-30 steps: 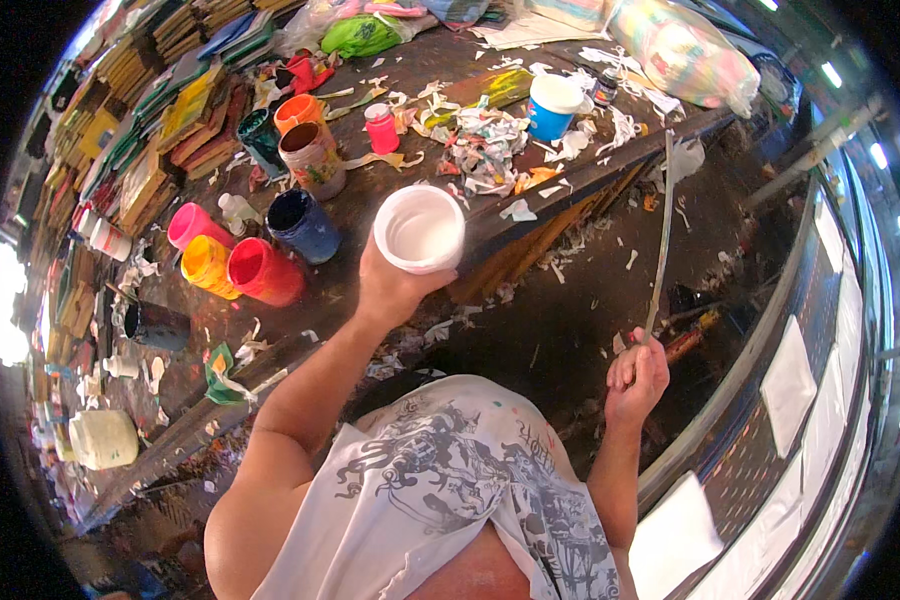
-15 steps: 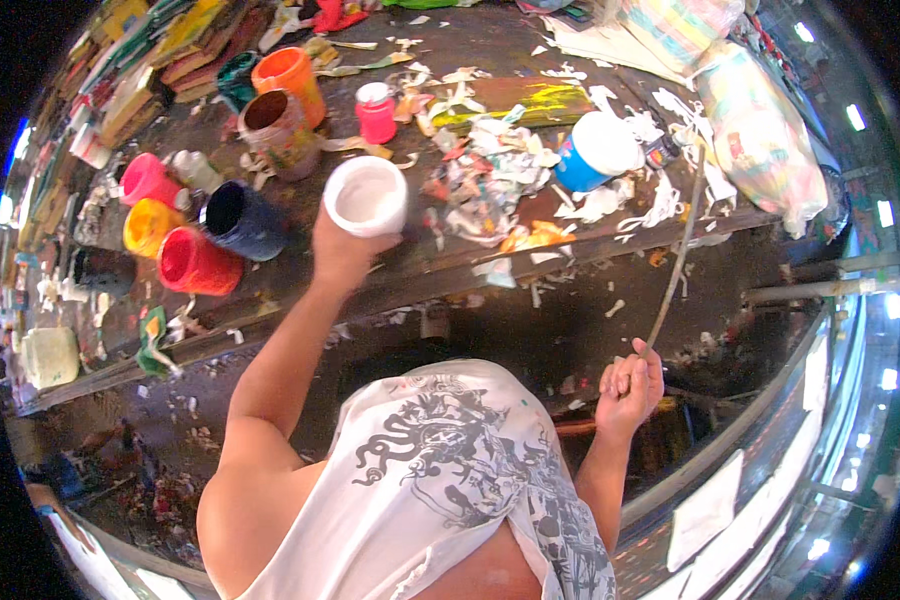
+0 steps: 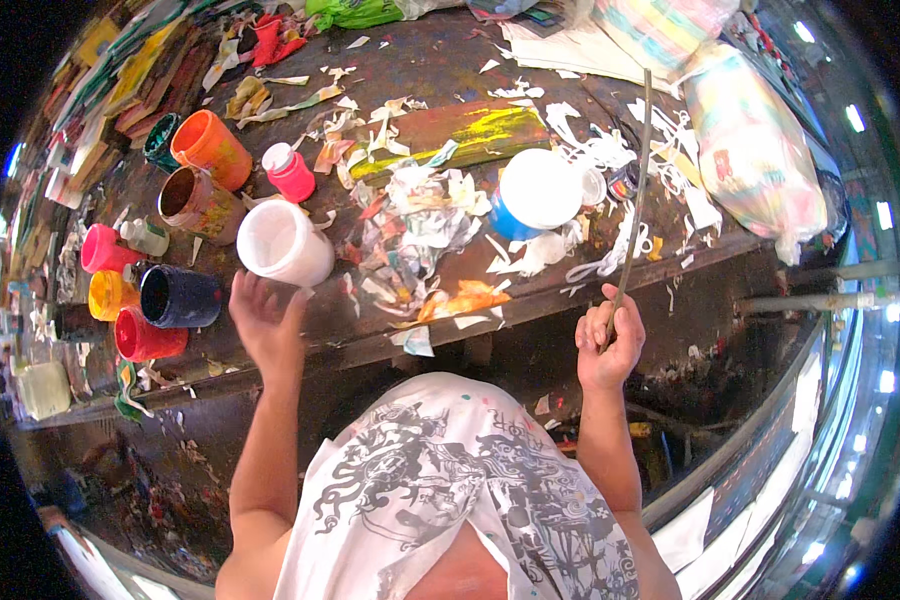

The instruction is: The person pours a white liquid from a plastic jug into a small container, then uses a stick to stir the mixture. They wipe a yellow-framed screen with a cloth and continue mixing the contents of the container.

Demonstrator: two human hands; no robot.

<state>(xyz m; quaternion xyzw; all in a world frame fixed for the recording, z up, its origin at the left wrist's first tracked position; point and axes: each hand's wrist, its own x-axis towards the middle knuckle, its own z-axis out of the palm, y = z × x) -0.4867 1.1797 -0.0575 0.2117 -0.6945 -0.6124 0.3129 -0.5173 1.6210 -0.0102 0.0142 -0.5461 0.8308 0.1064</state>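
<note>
A white plastic tub (image 3: 315, 258) with a pale inside stands on the table, tilted in the view. Just in front of it is my left hand (image 3: 268, 320), fingers apart and holding nothing, slightly blurred. My right hand (image 3: 613, 340) is closed around the lower end of a long thin stick (image 3: 638, 205), which points up and away over the table's near edge. Left of my left hand stand a dark blue paint pot (image 3: 182, 297) and a red one (image 3: 150, 335). A blue container with a white lid (image 3: 542, 188) sits to the left of the stick.
Paint-stained pots, among them an orange one (image 3: 210, 150) and a brown one (image 3: 202, 205), stand at the left. Scraps of paper (image 3: 420, 215) litter the middle. A yellow-smeared board (image 3: 460, 135) lies behind them, and a plastic bag of pastel material (image 3: 760, 150) rests at the right.
My left hand has let go of the white tub and drawn back toward me; the tub now stands on the table. My right hand has risen slightly with the stick, which is more upright.
</note>
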